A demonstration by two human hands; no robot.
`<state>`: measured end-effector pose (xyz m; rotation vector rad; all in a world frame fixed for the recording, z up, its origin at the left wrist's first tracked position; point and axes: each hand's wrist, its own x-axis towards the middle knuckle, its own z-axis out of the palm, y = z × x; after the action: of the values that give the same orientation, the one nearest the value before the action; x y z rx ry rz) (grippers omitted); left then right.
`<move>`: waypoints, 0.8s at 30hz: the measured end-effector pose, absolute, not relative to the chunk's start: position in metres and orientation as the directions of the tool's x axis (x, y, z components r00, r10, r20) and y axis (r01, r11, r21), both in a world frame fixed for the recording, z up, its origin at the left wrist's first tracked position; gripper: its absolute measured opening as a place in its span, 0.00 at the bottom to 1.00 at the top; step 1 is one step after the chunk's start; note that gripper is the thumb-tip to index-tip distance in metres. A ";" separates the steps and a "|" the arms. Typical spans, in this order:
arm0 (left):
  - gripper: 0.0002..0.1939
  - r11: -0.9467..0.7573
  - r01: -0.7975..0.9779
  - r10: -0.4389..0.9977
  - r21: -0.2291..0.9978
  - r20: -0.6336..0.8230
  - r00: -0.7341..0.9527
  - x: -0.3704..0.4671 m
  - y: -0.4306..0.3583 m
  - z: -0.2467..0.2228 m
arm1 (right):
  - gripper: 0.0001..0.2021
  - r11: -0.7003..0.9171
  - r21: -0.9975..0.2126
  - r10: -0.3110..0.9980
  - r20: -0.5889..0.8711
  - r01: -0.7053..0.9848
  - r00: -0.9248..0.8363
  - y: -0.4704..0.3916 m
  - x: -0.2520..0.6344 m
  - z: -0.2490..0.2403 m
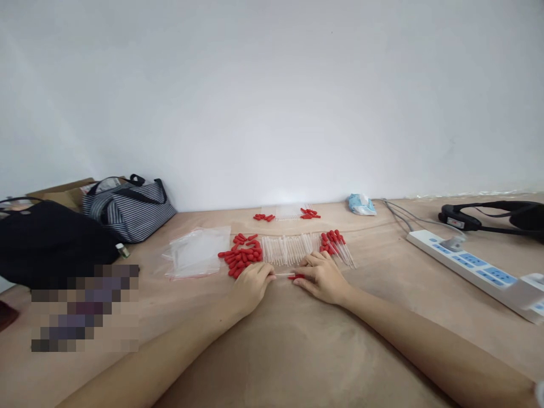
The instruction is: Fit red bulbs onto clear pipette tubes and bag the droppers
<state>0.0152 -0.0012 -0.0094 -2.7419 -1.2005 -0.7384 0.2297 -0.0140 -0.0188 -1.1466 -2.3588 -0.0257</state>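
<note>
My left hand [254,285] is closed in a pinch at the left end of a thin white stick [284,275]. From the right, my right hand [323,277] grips a red bulb-shaped piece [297,277], close to the stick; whether the two are joined I cannot tell. A pile of red bulb-shaped pieces [243,258] lies just beyond my left hand. Behind both hands, many white sticks [289,249] are laid side by side. Sticks with red ends [335,241] rest in a bundle beyond my right hand.
Clear plastic bags [198,252] lie to the left. Against the wall are more sticks [288,212], red pieces [264,217] and a blue-white crumpled packet [361,204]. A power strip [471,263] and black headset [463,217] are right; a striped bag [131,209] and black bag [51,241] left.
</note>
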 end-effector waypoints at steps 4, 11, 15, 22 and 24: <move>0.11 -0.776 0.599 0.605 0.200 0.505 0.615 0.005 -0.001 -0.017 | 0.09 0.623 -0.236 0.749 0.456 0.746 -0.481 -0.015 0.226 -0.020; 0.11 -0.768 0.550 0.633 0.329 0.527 0.567 0.009 0.002 -0.016 | 0.07 0.582 -0.314 0.784 0.462 0.750 -0.415 -0.018 0.224 -0.020; 0.11 -0.770 0.541 0.631 0.338 0.531 0.566 0.007 0.001 -0.018 | 0.06 0.588 -0.366 0.790 0.452 0.721 -0.415 -0.019 0.222 -0.019; 0.14 -0.832 0.473 0.548 0.291 0.563 0.619 0.005 0.004 -0.020 | 0.09 0.692 -0.438 0.719 0.489 0.574 -0.494 -0.016 0.223 -0.022; 0.14 -0.853 0.450 0.514 0.265 0.582 0.630 0.005 0.003 -0.020 | 0.10 0.727 -0.447 0.686 0.507 0.521 -0.522 -0.014 0.223 -0.023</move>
<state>0.0046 0.0033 -0.0201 -2.9207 -0.8661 -1.0918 0.2230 -0.0142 -0.0227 -0.9086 -2.2467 0.3136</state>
